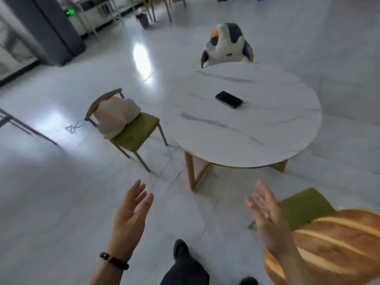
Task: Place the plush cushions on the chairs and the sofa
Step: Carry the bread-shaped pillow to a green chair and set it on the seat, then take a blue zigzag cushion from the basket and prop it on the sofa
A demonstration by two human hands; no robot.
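1. Plush cushions: a pale pink-and-white cushion (117,117) rests on the left green chair (134,132), against its backrest.
2. Left hand (131,219): fingers spread, empty, above the floor.
3. Penguin cushion (227,45) sits beyond the round counter (257,136); a phone (229,99) lies on the counter.
4. Right hand (267,221): fingers spread, empty.
5. Bread-shaped cushion (337,245) lies on the right green chair (302,204).

Left hand (131,214) and right hand (267,219) both raised, empty, fingers spread, palms facing each other. Beaded bracelet (114,260) on left wrist.
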